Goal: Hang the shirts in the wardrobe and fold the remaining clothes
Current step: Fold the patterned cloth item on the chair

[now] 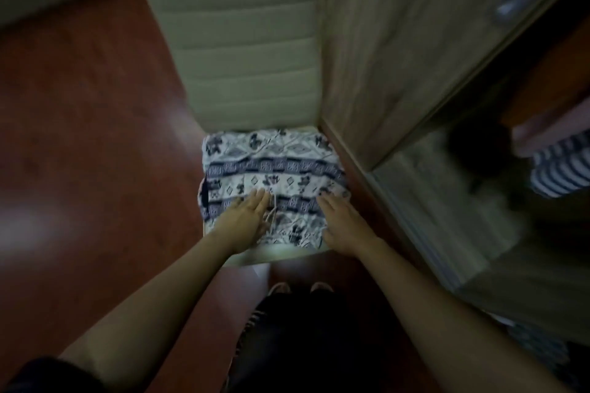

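Frame is dim and soft, so fine detail is lost. Left hand (252, 212) is laid flat, fingers extended and spread little, palm down on the patterned garment (271, 175); nothing is gripped. Right hand (340, 217) is likewise flat and open on the same garment, at 3 o'clock from the left hand, well apart from it. A pale drawstring (271, 215) is seen between the hands, just beside the left fingers.

The garment is spread on a pale seat (274, 255), with white-and-navy print; its type cannot be told for sure. A ribbed pale backrest (242, 41) rises at 12 o'clock. A wooden wardrobe door (399, 41) stands at 2 o'clock, touching or just beside the seat edge. Striped clothing (562, 169) is visible at 3 o'clock inside the wardrobe, partly cut off by the frame edge and blurred. Dark red floor (95, 121) lies at 9 o'clock.
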`<action>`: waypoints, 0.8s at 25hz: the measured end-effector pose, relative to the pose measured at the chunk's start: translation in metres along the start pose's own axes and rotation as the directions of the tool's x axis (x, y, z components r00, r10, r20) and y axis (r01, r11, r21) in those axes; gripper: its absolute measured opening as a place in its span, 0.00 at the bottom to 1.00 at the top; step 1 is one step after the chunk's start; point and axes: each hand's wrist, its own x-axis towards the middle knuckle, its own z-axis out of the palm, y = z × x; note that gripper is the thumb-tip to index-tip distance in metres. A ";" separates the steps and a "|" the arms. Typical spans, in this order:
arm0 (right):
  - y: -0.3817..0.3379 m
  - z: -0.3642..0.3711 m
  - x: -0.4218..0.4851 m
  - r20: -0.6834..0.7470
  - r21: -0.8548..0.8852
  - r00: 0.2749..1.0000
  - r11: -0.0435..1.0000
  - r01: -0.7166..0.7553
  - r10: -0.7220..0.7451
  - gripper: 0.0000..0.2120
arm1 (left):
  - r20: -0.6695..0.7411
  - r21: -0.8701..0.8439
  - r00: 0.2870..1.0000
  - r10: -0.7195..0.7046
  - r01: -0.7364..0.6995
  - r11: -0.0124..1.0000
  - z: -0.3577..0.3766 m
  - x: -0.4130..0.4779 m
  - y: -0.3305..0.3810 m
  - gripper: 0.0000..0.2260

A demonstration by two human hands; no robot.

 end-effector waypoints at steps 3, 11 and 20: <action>-0.009 0.067 0.026 0.027 0.042 0.996 0.996 0.084 -0.086 0.26 | 0.102 0.006 0.994 -0.036 0.035 0.999 0.062 0.008 -0.019 0.27; 0.000 0.182 0.090 -0.009 -0.065 0.998 0.996 0.058 -0.058 0.25 | 0.147 0.025 0.978 -0.151 0.149 0.989 0.164 0.055 -0.040 0.25; 0.016 0.143 0.102 0.109 -0.080 0.978 0.979 0.188 -0.179 0.23 | -0.053 0.067 0.994 -0.094 0.097 0.993 0.159 0.063 -0.048 0.17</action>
